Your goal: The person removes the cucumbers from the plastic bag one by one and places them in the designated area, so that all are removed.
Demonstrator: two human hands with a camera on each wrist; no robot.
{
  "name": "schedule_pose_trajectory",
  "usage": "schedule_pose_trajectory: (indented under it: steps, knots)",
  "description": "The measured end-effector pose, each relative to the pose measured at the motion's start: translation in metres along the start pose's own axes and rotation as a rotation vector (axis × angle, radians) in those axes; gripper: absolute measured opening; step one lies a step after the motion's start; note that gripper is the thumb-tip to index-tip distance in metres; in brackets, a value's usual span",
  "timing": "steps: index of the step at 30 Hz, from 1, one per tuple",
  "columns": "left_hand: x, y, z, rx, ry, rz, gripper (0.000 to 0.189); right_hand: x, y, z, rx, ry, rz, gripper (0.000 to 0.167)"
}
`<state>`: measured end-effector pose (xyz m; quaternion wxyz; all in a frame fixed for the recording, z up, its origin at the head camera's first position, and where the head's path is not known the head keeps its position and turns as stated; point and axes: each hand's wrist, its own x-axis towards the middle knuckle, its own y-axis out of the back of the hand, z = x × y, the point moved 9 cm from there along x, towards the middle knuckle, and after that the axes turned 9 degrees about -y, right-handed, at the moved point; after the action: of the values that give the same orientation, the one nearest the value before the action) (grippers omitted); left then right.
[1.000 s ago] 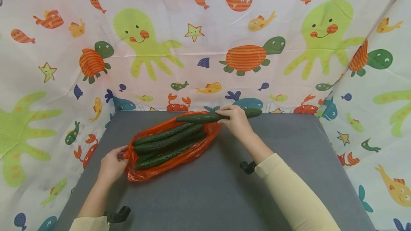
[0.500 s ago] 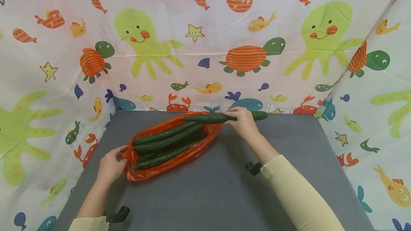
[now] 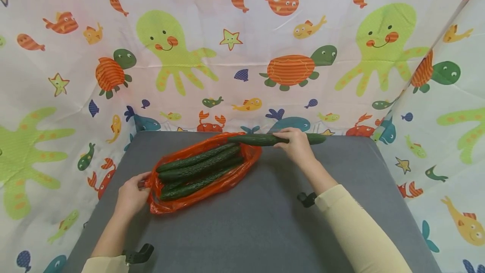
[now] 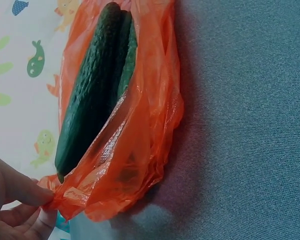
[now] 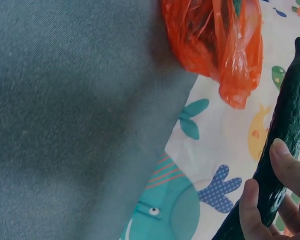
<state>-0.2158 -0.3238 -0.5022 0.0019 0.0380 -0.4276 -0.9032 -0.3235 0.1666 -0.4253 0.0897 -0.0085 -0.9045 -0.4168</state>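
Observation:
An orange-red plastic bag point(image 3: 227, 183) lies with its mouth spread on the grey table, several dark green cucumbers point(image 3: 195, 167) side by side inside. My left hand point(image 3: 131, 195) pinches the gathered left end of the bag; in the left wrist view the thumb point(image 4: 27, 192) presses on the crumpled plastic. Over the bag's far right end, my right hand point(image 3: 297, 145) holds a single long cucumber point(image 3: 261, 140) around its middle, nearly level. Its left tip overlaps the bag's rim in the head view. In the right wrist view, thumb and fingers grip this cucumber point(image 5: 290, 110) apart from the bag point(image 5: 215, 45).
The grey table point(image 3: 235, 239) stretches in front of the bag and to its right. A white curtain point(image 3: 242, 87) printed with sea animals rises behind the table and along both sides. Dark wrist cameras point(image 3: 140, 254) sit on both wrists.
My right hand has moved to the right with the cucumber, drawing its left tip toward the bag's right end. The left hand and the bag have stayed in place.

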Motion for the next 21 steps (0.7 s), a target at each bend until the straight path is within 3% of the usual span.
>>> schedule_pose_trajectory:
  steps: [14,21]
  knots:
    - [0.0,-0.001,-0.003,-0.006,-0.004,-0.003,0.053,0.005,0.011,0.034,-0.028,-0.075,-0.015,0.043]
    - [0.0,0.0,-0.004,-0.01,0.006,0.0,0.053,0.006,0.013,0.045,-0.058,-0.06,-0.008,0.043]
